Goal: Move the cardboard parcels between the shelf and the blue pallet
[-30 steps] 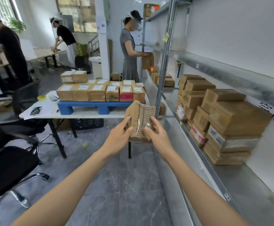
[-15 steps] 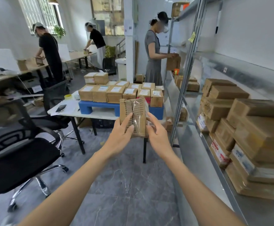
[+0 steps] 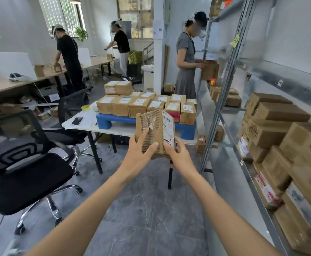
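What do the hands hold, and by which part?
One cardboard parcel, by its lower end: left hand on the taped side, right hand on the labelled side.

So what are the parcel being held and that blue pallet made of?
The parcel: brown corrugated cardboard, matte; its ribbed flutes show under glossy clear tape. The blue pallet: probably moulded plastic, smooth, uniform colour, rounded corners.

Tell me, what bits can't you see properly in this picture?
All in the head view:
- Label on the held parcel: print too small and blurry to read.
- Held parcel's bottom: covered by the left hand and right hand.
- Blue pallet: its middle is behind the held parcel.
- Shelf parcels: the nearest are cut off by the right edge.
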